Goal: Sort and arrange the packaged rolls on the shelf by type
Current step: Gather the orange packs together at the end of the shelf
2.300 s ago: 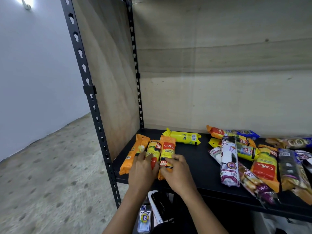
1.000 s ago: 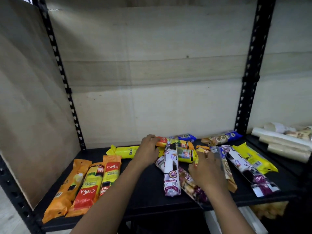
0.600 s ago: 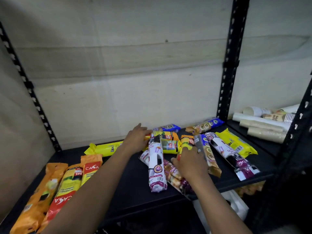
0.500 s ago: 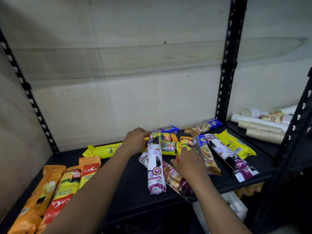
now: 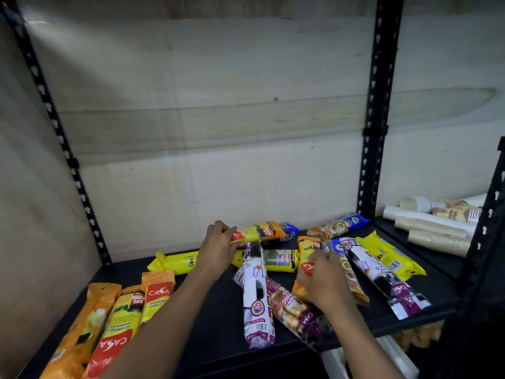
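Where the left hand (image 5: 218, 248) curls its fingers round the left end of an orange-and-yellow pack (image 5: 259, 232), that glossy film wrapper lies crosswise on top of the jumble at the back of the shelf. The right hand (image 5: 323, 281) is bent round an orange CASA pack (image 5: 308, 255) with a red label, nearer the front. Between the two hands a white-and-purple roll pack (image 5: 255, 295), a long smooth cylinder, points at the front edge. A purple printed pack (image 5: 299, 314) touches its right side and reaches that edge too. A yellow-green pack (image 5: 280, 259) lies crosswise beneath them. Right of the right hand, a ring-printed pack (image 5: 351, 277), a second white-and-purple pack (image 5: 382, 281) and a flat yellow pack (image 5: 388, 255) with a barcode slant side by side toward the right front corner. A blue-ended pack (image 5: 345, 224) lies at the back by the black slotted upright (image 5: 374, 132). Behind the left wrist a plain yellow pack (image 5: 175, 262) lies crosswise. At the far left a row of three orange packs (image 5: 123, 321) lies lengthwise, sides touching, ends near the front edge. Bare matte black shelf board (image 5: 224, 335) shows between that row and the pile. Rough plywood panels close the back and the left side. Sleeves of paper cups (image 5: 431, 228) lie in the next bay.
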Demonstrator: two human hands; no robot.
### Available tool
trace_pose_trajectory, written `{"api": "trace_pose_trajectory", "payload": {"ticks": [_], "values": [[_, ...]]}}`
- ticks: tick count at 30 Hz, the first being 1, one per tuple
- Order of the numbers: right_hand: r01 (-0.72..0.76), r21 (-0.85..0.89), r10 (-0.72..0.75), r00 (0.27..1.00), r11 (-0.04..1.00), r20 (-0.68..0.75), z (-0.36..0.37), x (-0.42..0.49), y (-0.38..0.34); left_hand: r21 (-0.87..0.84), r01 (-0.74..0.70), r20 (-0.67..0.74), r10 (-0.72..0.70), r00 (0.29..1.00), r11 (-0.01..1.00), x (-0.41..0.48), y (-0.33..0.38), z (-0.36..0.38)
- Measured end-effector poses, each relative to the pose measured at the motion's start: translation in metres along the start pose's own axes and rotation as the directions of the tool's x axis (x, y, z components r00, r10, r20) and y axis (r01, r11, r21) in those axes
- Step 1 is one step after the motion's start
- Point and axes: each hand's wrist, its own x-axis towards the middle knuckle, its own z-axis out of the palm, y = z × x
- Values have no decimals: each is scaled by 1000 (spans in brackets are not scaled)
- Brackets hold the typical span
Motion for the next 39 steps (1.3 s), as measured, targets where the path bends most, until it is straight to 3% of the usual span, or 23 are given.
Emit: {"api": "trace_pose_trajectory", "payload": {"ticks": [4,13,21,31,39], "values": [[74,109,-67,996,991,-67,-11,-10,-12,-12,83,-126,-84,988,996,-17,-3,-30],[266,348,-281,960,899,-7,6,-41,-76,-16,274,-260,-268,927,962,-97,-33,-96],[318,482,-424,897,816,125,56,-86,-130,-4,540,-309,-515,800,842,-164,-54,-143],[339,581,-539,815,740,211,112,-135,-189,72,735,-423,-647,635,675,-222,-84,-168],[370,487,-542,793,791,279,136,-146,-198,112,767,-406,-675,616,632,-241,-83,-149]]}}
